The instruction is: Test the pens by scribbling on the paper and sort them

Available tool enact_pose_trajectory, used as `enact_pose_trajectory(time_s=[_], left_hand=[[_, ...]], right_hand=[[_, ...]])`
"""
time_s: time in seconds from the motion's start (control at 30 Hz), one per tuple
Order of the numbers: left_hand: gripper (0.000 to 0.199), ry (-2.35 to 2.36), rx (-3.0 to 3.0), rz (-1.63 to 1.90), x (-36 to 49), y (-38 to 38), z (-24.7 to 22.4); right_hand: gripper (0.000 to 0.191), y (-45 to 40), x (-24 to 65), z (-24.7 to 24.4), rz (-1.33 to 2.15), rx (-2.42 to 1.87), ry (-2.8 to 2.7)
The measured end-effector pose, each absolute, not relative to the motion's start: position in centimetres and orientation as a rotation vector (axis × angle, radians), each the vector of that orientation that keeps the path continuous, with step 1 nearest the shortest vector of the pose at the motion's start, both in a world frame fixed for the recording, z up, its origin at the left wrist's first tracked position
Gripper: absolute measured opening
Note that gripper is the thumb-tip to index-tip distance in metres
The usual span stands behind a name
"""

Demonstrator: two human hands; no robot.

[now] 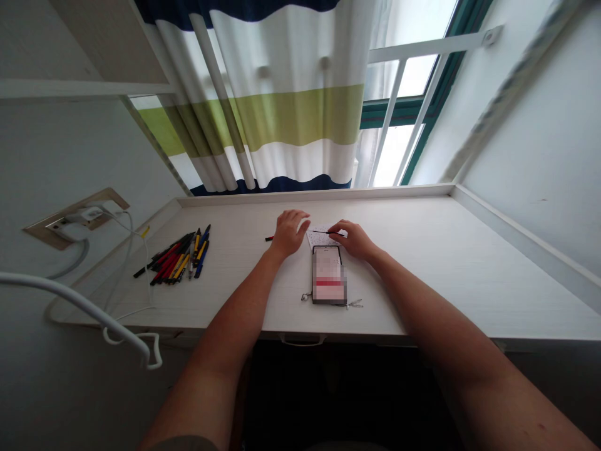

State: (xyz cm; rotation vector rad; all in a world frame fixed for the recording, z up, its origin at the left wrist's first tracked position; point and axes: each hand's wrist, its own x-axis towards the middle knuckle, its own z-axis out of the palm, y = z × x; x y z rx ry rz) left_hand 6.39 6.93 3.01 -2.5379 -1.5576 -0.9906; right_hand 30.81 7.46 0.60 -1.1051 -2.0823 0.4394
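Observation:
My right hand (354, 239) pinches a slim dark pen (323, 232) between thumb and fingers, level above a small sheet of paper (315, 240) with fine marks on it. To the left of that sheet is my left hand (290, 233), thumb apart from its bent fingers, with nothing visible between them. A short red and black pen end (269, 238) shows beside the left hand; the rest is hidden behind it. Just below the paper, a phone (328, 274) in a dark case lies face up, its screen partly blurred out. Small charms hang off its lower corners.
A pile of black, red, yellow and blue pens (176, 257) lies on the left of the white desk (446, 269). Chargers fill a wall socket (77, 216), with white cables trailing over the desk's left edge. A raised rim (319, 193) runs along the back, below a striped curtain (300, 113).

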Motion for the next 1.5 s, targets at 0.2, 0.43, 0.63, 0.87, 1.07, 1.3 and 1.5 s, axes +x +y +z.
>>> enact_pose_trajectory(time_s=[0.2,0.43,0.63,0.87,1.07,1.3,1.5], left_hand=[[0.027,-1.947,-2.340,-0.743,2.1,8.7,2.1],[0.018,-1.878,-2.491,-0.624,1.6,9.1,1.2],[0.017,-1.728,-2.626,-0.763,3.5,7.9,2.8],[0.018,-1.612,-2.689,-0.851,4.8,7.1,3.4],[0.017,-1.603,-2.705,-0.845,4.9,7.0,3.4],[0.019,-1.547,-2.751,-0.792,5.3,6.7,3.5],[0.018,-1.481,-2.753,-0.788,5.5,6.7,3.5]], right_hand=[[0.012,7.8,31.6,0.6,0.440,-1.152,-1.972],[0.013,7.9,31.8,0.6,0.398,-1.167,-1.990],[0.014,7.8,31.6,0.6,0.340,-1.161,-2.058],[0.016,7.9,31.5,0.4,0.310,-1.165,-2.081],[0.016,7.7,31.3,0.6,0.343,-1.160,-2.091],[0.016,7.5,31.1,0.8,0.326,-1.153,-2.119],[0.018,7.3,31.0,1.1,0.257,-1.207,-2.139]])
